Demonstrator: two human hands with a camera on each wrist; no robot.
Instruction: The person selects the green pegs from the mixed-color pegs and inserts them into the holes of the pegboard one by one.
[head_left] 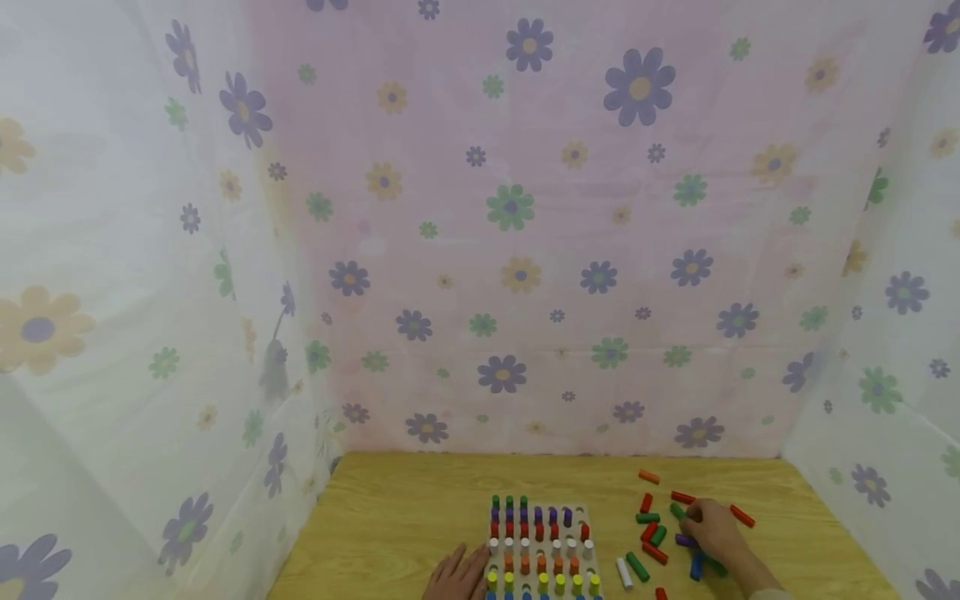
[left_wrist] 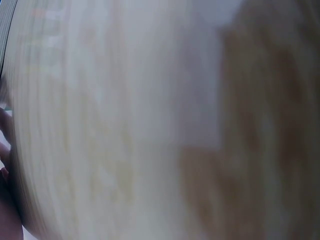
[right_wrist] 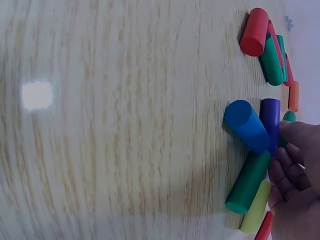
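Note:
A pale pegboard (head_left: 576,522) stands at the front of the table, with rows of green, purple, red, white, orange, yellow and blue pegs. My left hand (head_left: 459,575) rests on the table, fingers extended, at the board's left edge. To the right of the board, my right hand (head_left: 716,531) reaches into loose pegs and pinches a green peg (head_left: 678,511) between thumb and fingers. Close under that hand lie a purple peg (right_wrist: 270,122), a blue peg (right_wrist: 246,126), another green peg (right_wrist: 248,182) and a yellow peg (right_wrist: 256,209). The left wrist view is mostly blurred tabletop.
Between board and right hand lie several loose pegs, among them a white peg (head_left: 624,573) and a red peg (head_left: 655,552). An orange peg (head_left: 648,477) is farther back; another red peg (head_left: 742,516) lies far right. Flowered sheets (head_left: 510,292) surround the wooden table (head_left: 405,500).

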